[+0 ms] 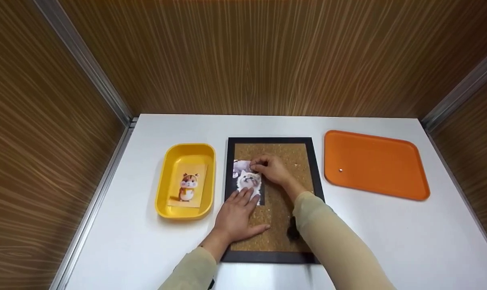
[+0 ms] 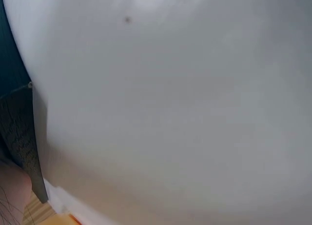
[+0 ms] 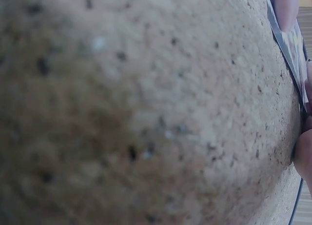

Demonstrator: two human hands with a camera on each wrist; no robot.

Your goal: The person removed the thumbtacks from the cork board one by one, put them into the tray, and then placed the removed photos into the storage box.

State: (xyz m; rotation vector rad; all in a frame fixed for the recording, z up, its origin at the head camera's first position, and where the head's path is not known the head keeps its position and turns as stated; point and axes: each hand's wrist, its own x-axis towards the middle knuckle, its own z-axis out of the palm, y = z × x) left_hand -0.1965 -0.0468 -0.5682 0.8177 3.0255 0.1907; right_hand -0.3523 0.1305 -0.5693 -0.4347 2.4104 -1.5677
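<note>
A photo of a white kitten [image 1: 249, 181] lies on the left part of a black-framed cork board [image 1: 283, 241]. Flat on the photo's lower part rest the fingers of my left hand [image 1: 236, 219], thumb spread out over the cork. At the photo's top right my right hand [image 1: 272, 169] has thumb and index finger pinched together; I cannot tell what small thing is between them. In the right wrist view, fingertips [image 3: 303, 154] press close to the cork beside the photo's edge [image 3: 287, 51]. The left wrist view shows mostly white table, without the fingers.
Left of the board stands a yellow tray [image 1: 161, 185] holding a hamster picture [image 1: 188, 189]. On the right, an orange tray [image 1: 376, 165] carries one small shiny thing [image 1: 340, 170]. Wood-patterned panels [image 1: 243, 60] enclose the white table [image 1: 118, 225] at the back and sides.
</note>
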